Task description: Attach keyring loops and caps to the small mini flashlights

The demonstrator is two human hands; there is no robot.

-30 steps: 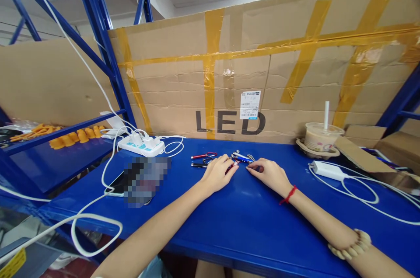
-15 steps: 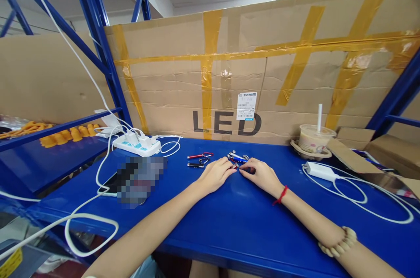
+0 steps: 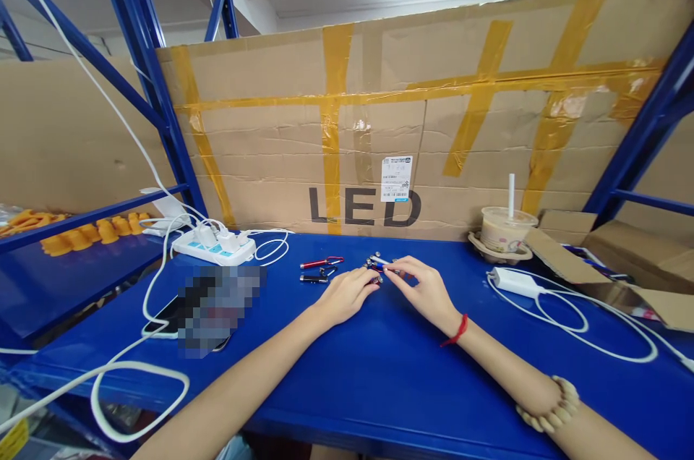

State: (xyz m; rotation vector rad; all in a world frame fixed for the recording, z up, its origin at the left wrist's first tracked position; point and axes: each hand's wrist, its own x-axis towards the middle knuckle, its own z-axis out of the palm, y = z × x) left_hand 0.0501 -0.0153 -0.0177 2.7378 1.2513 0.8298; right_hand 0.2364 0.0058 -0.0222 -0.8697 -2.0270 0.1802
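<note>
On the blue tabletop (image 3: 325, 373), a small cluster of slim keychain lights lies between my two hands. A silver keychain light (image 3: 378, 259) and a blue keychain light (image 3: 378, 267) show there, partly covered by fingers. My right hand (image 3: 426, 292), wearing a red string, pinches thumb and forefinger at the blue one's end. Curled fingers of my left hand (image 3: 344, 295) press together beside the cluster; what they hold is mostly hidden. Left of that hand lie a red keychain light (image 3: 314, 265) with a red clip and a black keychain light (image 3: 314, 278) with a dark clip.
A white power strip (image 3: 214, 250) and a phone (image 3: 168, 315) with cables are at left. At right stand a drink cup (image 3: 507, 230) with a straw, a white adapter (image 3: 515, 281) with looped cable, and an open carton (image 3: 607, 265). Taped cardboard (image 3: 260, 156) walls the back.
The view has shifted slightly, so everything sits further left. My right hand's fingers have lifted a little and moved onto the blue keychain light. My left hand stays by the cluster.
</note>
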